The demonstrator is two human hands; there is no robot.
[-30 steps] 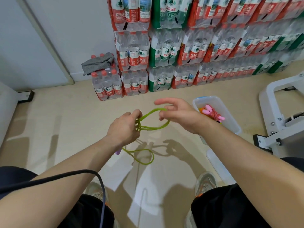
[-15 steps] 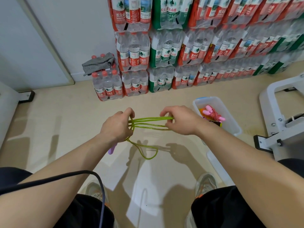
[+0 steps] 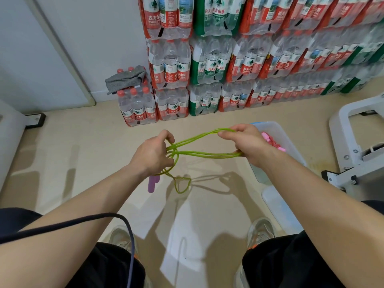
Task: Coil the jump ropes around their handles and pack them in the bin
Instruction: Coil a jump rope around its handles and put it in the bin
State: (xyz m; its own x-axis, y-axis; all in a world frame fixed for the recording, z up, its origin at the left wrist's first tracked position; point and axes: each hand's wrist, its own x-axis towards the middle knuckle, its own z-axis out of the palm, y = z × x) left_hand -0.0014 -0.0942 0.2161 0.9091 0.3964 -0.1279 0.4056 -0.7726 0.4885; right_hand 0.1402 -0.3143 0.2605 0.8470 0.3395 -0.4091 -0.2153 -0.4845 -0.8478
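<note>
A green jump rope (image 3: 204,153) stretches in several strands between my hands above the floor. My left hand (image 3: 152,154) grips the rope's gathered end together with its purple handles (image 3: 152,182), which stick out below my fist. My right hand (image 3: 246,142) holds the far end of the loops, fingers curled round the strands. A short green loop (image 3: 182,185) dangles under my left hand. The clear plastic bin (image 3: 276,129) stands on the floor behind my right hand, with a coiled pink jump rope (image 3: 272,141) inside.
Stacked packs of water bottles (image 3: 228,65) line the wall ahead, a grey cloth (image 3: 125,80) on the lowest pack. The bin's clear lid (image 3: 278,206) lies by my right foot. A white metal frame (image 3: 357,146) stands to the right. A dark cable (image 3: 87,220) crosses my left forearm.
My hands have drawn apart, pulling the green loops longer and wider. The loop dangling under my left hand has grown shorter.
</note>
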